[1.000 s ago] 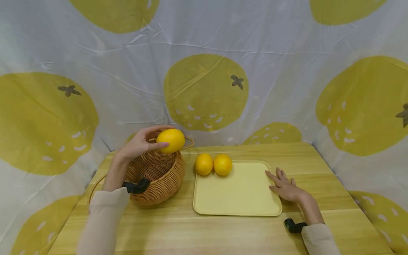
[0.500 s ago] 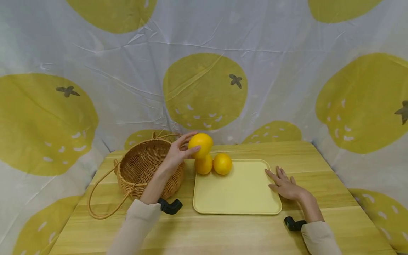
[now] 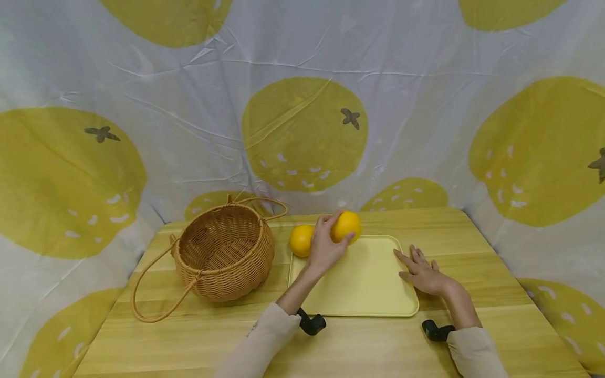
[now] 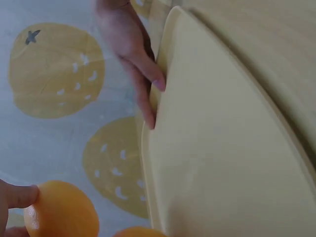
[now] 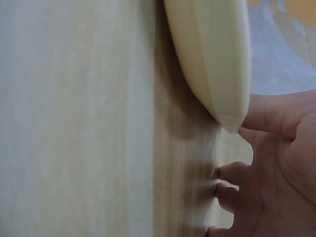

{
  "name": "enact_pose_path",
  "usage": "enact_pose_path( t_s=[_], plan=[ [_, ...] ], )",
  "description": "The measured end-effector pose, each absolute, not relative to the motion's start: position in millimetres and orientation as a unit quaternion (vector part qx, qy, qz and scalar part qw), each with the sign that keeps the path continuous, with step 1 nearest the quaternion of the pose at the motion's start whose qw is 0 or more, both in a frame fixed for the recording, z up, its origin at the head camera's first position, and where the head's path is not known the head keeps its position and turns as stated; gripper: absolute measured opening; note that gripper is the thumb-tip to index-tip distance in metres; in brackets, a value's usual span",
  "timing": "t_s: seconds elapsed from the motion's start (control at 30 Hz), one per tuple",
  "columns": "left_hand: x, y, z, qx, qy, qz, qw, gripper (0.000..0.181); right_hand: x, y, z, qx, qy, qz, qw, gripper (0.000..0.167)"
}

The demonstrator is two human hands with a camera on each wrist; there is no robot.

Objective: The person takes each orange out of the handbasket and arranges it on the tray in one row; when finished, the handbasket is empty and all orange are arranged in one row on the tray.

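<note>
My left hand (image 3: 326, 249) grips an orange (image 3: 347, 227) over the far side of the pale yellow tray (image 3: 368, 286). Another orange (image 3: 301, 240) sits at the tray's far left corner, just left of that hand. The held orange and hand cover a third orange in the head view; at the bottom of the left wrist view the top of an orange (image 4: 139, 232) shows beside the held one. My right hand (image 3: 427, 277) rests at the tray's right edge with fingers spread, the thumb touching the rim in the right wrist view.
A round wicker basket (image 3: 231, 281) with two looped handles stands left of the tray, with no fruit visible inside. The wooden table (image 3: 359, 346) runs back to a fruit-print cloth (image 3: 406, 126) hanging behind and at both sides.
My left hand has carried the orange rightward from above the basket, past the first orange on the tray, and lower. The right hand stays where it was.
</note>
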State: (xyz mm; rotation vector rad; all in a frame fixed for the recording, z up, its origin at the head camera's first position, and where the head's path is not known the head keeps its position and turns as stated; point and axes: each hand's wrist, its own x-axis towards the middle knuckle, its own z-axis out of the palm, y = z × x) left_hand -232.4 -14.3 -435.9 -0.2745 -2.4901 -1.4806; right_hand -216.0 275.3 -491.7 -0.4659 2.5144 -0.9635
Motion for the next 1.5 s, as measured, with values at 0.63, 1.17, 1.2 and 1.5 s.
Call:
enact_pose_path(
  t_s=[0.63, 1.17, 1.2, 1.5],
  plan=[
    [-230, 55, -479, -0.088, -0.918, -0.367, 0.12, 0.059, -219, 274, -494, -0.162, 0.907, -0.331, 0.204, 0.068],
    [-226, 56, -486, -0.101, -0.938, -0.317, 0.102, 0.068, -218, 274, -494, -0.161, 0.906, -0.332, 0.206, 0.069],
    [-226, 55, -485, -0.109, -0.938, -0.313, 0.098, 0.069, -218, 275, -493, -0.162, 0.906, -0.334, 0.205, 0.069],
    [-224, 53, -484, -0.135, -0.952, -0.253, 0.111, 0.068, -218, 275, -492, -0.162, 0.907, -0.333, 0.202, 0.068]
  ],
)
